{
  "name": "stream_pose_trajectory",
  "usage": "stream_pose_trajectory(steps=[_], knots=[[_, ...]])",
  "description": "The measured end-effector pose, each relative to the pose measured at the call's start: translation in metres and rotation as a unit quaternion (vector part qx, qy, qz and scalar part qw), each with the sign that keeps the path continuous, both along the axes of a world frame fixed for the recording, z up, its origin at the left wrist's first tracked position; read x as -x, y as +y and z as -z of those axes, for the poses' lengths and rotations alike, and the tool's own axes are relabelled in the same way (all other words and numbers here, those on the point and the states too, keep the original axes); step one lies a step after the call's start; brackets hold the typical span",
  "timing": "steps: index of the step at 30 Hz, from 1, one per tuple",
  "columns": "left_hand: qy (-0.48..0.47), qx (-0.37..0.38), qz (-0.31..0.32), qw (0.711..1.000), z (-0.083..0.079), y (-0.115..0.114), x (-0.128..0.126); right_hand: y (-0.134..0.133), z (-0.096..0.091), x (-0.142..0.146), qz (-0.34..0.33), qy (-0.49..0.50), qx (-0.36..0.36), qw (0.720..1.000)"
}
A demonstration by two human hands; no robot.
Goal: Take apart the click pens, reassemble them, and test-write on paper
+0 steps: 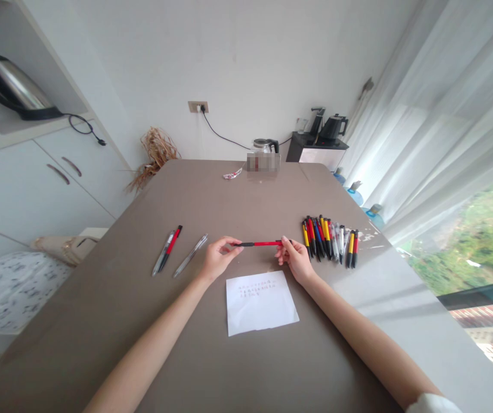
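A red and black pen (pixel 260 244) is held level between both hands above the brown table (pixel 212 195). My left hand (pixel 219 257) pinches its left, black end. My right hand (pixel 294 257) grips its right end with curled fingers. Just below the hands lies a white sheet of paper (pixel 260 302) with a few lines of writing near its top. Right of my right hand sits a row of several pens (pixel 330 239) in red, yellow, blue, black and clear. Left of my left hand lie three more pens (pixel 178 253), one of them red and black.
At the table's far edge stand a glass kettle (pixel 266 147) and a small wrapper (pixel 232 173). A cabinet with a metal kettle (pixel 11 86) is at the left. Sheer curtains (pixel 435 126) and a window run along the right side.
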State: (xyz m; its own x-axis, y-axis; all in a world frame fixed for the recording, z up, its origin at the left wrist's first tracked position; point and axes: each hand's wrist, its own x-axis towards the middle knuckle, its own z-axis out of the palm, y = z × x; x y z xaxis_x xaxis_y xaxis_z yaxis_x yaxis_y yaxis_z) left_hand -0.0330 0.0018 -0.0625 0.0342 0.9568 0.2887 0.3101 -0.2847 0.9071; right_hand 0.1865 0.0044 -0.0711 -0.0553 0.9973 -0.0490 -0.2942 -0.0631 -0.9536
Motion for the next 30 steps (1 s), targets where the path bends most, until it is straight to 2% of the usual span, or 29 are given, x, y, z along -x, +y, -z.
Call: stream_pose_trajectory(steps=[9, 16, 23, 30], knots=[[0.0, 0.047, 0.0, 0.999, 0.0021, 0.0009, 0.0016, -0.0002, -0.0003, -0.0005, 0.001, -0.005, 0.002, 1.0], [-0.017, 0.09, 0.035, 0.995, 0.0026, 0.0026, 0.0032, -0.0007, -0.0011, 0.0002, 0.005, -0.005, 0.001, 1.0], [-0.06, 0.027, 0.018, 0.998, -0.0046, -0.0013, -0.0017, -0.0009, -0.0017, 0.0009, 0.014, -0.008, 0.005, 1.0], [-0.03, 0.061, 0.019, 0.998, 0.0041, 0.0039, 0.0024, 0.0, 0.0012, -0.0007, 0.002, -0.001, -0.004, 1.0]])
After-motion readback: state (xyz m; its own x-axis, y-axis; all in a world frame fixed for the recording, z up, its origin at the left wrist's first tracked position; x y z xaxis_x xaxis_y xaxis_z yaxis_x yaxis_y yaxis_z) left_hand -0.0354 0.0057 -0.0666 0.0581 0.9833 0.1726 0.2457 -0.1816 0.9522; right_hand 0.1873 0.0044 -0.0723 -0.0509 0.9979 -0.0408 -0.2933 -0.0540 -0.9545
